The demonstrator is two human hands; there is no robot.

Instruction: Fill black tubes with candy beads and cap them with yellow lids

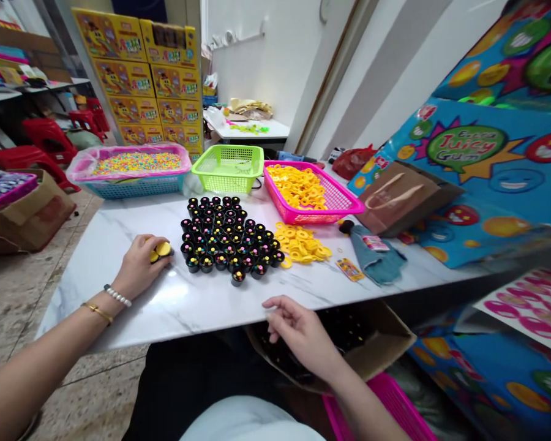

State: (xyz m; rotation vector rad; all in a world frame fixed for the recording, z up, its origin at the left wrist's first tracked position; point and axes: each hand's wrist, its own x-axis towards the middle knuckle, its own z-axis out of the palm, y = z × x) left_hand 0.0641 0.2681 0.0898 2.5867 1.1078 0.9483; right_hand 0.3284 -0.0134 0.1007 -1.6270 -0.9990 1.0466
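Observation:
My left hand (140, 266) rests on the left of the table, its fingers closed round small black cups with yellow lids (164, 249); part of them is hidden under the fingers. To its right stands a cluster of small black cups (229, 236), open at the top, with pink, yellow and blue bits inside. My right hand (298, 334) hovers at the table's front edge, fingers loosely bent and apart, with nothing visible in it. Beyond the cups lies a loose pile of yellow rings (303, 244).
Along the back stand a basket of colourful beads (138, 184), a green basket (227, 180) and a pink basket (344, 199) of yellow rings. A denim piece (381, 263) and small packet (349, 269) lie right. Below the edge is a cardboard box (390, 343) holding black cups.

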